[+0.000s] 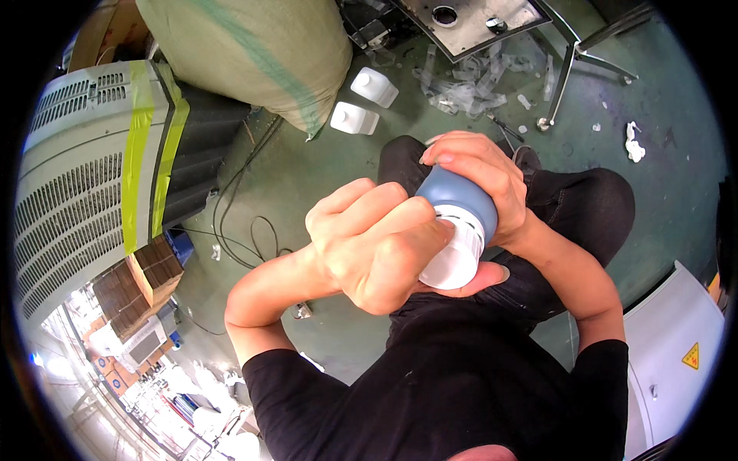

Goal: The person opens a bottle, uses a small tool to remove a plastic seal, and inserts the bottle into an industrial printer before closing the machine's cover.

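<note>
A bottle with a blue body [459, 192] is held in front of my chest, tilted so its white cap [452, 265] points toward me. My right hand [493, 175] is wrapped over the blue body, fingers curled round its far side. My left hand [373, 246] is closed at the cap end, its bent forefinger against the white rim and a thumb reaching below it. The fingers cover part of the cap, so I cannot tell whether it sits fully on the bottle.
Two white plastic bottles [355, 118] stand on the green floor beside a large woven sack [254, 54]. Scraps of clear film [469, 84] lie under a small table [469, 23]. A vented grey machine [73, 169] stands left, cables [257, 230] near it; a white cabinet [669, 361] is right.
</note>
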Available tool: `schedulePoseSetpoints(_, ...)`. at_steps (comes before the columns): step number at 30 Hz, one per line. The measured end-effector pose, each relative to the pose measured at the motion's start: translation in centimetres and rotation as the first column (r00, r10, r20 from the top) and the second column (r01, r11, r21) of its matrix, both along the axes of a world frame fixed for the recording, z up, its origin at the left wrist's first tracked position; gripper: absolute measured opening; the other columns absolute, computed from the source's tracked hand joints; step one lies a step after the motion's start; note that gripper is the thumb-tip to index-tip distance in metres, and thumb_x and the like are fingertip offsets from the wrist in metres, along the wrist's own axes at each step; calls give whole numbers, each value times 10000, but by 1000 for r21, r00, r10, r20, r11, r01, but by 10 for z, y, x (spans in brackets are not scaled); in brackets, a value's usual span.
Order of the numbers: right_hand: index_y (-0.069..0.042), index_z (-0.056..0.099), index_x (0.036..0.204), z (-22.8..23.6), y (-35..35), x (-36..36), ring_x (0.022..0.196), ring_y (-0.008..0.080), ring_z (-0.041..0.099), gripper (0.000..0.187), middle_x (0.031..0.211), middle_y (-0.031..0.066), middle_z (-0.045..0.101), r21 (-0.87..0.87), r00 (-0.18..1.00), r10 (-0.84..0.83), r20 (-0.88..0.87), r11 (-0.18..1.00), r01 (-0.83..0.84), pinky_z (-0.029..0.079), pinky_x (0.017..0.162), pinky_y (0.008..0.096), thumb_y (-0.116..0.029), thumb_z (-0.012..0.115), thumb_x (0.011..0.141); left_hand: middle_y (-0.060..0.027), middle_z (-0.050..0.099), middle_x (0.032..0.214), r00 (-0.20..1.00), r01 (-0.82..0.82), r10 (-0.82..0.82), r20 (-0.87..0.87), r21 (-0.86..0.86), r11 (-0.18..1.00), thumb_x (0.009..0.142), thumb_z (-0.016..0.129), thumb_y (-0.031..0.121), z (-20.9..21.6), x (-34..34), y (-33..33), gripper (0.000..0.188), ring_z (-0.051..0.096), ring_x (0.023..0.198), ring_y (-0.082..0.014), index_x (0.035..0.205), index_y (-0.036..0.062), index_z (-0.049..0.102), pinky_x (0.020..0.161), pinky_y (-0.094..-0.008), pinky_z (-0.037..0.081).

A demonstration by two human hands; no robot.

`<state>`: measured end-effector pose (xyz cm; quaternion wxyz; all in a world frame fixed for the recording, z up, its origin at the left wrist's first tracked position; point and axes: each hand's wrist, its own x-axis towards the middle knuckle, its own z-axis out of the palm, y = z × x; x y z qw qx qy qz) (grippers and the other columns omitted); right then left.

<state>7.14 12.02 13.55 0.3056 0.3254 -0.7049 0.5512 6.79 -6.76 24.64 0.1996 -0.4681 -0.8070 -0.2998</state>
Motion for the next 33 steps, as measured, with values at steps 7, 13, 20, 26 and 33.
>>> schedulePoseSetpoints(7,28,552,1362,1,0,6,965,395,767,583,1100,256,749,-13,1000,23,-10,1000,-23,651,867,529,-275,849,963,9,542,632,1000,-18,18,-5,47,999,688,1048,583,-2,11,0,781,502,498,-173,999,27,597,486,-307,357)
schedulePoseSetpoints(13,29,543,1396,10,23,6,1038,385,747,647,1168,280,722,75,999,9,49,997,-13,631,905,497,-213,895,911,-49,576,802,998,46,-48,42,49,998,637,1058,595,-4,2,2,1054,559,618,-190,1308,6,499,553,-319,427)
schedulePoseSetpoints(20,-27,410,1563,11,51,-32,1309,498,556,1013,1466,259,520,238,973,70,220,963,-123,480,1134,553,-61,917,686,-232,539,1433,887,-211,27,461,352,912,648,1094,302,-92,-14,40,1190,649,1252,-397,1561,-43,414,1006,-467,583)
schedulePoseSetpoints(26,-8,304,1669,-47,66,-79,1500,462,456,1048,1593,267,422,343,791,259,555,795,-501,393,1263,534,-34,808,750,-140,634,1397,718,-307,-53,694,384,871,790,1021,226,-191,-52,17,921,663,1308,-293,1525,4,512,1115,-421,541)
schedulePoseSetpoints(33,41,690,1319,-325,214,-77,1263,305,710,385,1243,177,742,448,369,-298,880,777,-442,548,1119,440,-94,686,959,-125,607,1511,527,-269,39,849,123,955,856,936,149,-342,-49,-16,826,583,1432,-254,1560,83,509,1239,-423,448)
